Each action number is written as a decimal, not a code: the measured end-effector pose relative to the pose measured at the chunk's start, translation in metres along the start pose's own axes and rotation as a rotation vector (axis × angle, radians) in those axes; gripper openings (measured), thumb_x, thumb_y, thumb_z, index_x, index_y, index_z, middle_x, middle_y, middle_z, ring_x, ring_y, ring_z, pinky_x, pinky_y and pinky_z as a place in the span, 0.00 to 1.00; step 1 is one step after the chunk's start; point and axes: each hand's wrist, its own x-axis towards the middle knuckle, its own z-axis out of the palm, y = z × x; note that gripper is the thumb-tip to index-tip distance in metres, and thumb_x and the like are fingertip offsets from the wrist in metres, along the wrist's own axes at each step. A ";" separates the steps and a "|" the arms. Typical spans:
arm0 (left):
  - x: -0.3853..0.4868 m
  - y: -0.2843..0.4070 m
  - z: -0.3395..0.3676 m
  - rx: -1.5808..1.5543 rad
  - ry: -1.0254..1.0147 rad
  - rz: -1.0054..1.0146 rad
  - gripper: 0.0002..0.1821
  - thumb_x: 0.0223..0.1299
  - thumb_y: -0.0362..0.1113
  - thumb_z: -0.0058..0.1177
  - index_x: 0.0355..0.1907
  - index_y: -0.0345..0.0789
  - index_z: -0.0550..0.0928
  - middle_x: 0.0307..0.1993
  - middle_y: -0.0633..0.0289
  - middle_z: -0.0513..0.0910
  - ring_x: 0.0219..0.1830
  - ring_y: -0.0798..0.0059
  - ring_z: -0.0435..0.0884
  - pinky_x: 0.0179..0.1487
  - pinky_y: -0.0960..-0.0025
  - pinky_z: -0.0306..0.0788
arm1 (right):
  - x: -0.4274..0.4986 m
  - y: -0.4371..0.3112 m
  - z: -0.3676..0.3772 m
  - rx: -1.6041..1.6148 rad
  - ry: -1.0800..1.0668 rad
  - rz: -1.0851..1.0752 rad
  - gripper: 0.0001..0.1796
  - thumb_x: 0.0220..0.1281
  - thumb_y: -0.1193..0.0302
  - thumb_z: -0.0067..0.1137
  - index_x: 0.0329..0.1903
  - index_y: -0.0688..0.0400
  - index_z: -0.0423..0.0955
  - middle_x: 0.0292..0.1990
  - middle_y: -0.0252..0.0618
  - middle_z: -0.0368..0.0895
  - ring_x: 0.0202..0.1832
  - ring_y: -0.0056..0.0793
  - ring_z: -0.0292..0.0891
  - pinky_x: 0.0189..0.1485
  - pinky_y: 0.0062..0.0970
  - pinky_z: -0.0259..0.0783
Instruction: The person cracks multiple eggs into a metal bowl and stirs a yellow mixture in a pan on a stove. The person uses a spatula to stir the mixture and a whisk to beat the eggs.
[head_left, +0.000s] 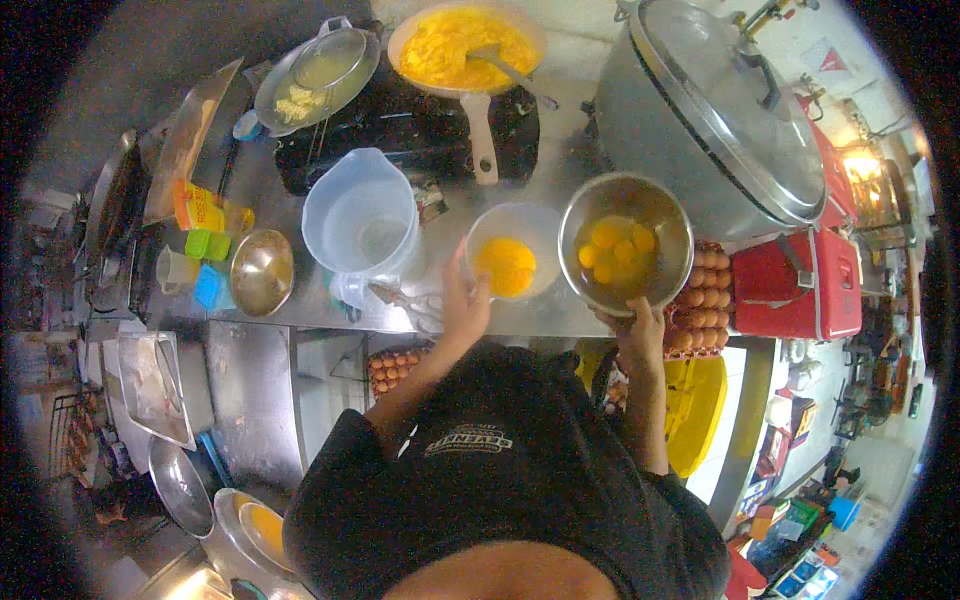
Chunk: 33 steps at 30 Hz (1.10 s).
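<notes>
My left hand (466, 304) grips the left side of a translucent plastic container (538, 225), with bright orange egg yolk (506, 266) inside. To its right, my right hand (637, 324) holds a stainless steel bowl (671, 277) by its near rim, thumb at the edge. Several whole yolks in clear egg white (617, 246) lie in that bowl. The two vessels are side by side over the steel counter (442, 247). Left of them stands a large translucent plastic jug (358, 214). A metal utensil (420, 304) lies by my left wrist, partly hidden.
Behind, a frying pan (478, 142) of scrambled egg sits on a black stove (517, 135), its handle pointing toward me. A big lidded pot (645, 135) rises back right. Egg trays (701, 300) and a red cooler box (795, 285) stand right; a small metal bowl (262, 271) left.
</notes>
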 end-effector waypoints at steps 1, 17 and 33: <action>-0.003 -0.006 0.005 -0.040 -0.004 -0.001 0.32 0.68 0.40 0.48 0.70 0.31 0.58 0.67 0.47 0.62 0.70 0.55 0.59 0.71 0.58 0.53 | 0.004 0.002 0.007 -0.025 -0.042 -0.046 0.27 0.65 0.75 0.42 0.66 0.63 0.54 0.59 0.51 0.65 0.54 0.49 0.75 0.49 0.44 0.82; -0.009 0.003 0.016 -0.004 -0.019 -0.029 0.35 0.68 0.41 0.44 0.71 0.29 0.53 0.68 0.44 0.58 0.71 0.52 0.57 0.73 0.59 0.50 | 0.025 0.039 0.063 -0.835 -0.060 -0.813 0.48 0.51 0.92 0.43 0.75 0.61 0.36 0.74 0.53 0.44 0.76 0.46 0.42 0.76 0.40 0.41; -0.028 0.001 0.006 0.259 0.038 0.153 0.65 0.34 0.39 0.79 0.74 0.29 0.49 0.70 0.42 0.58 0.72 0.53 0.58 0.73 0.55 0.53 | 0.040 0.069 -0.022 0.168 0.135 -0.018 0.30 0.68 0.72 0.45 0.69 0.61 0.48 0.63 0.49 0.61 0.60 0.45 0.67 0.49 0.47 0.76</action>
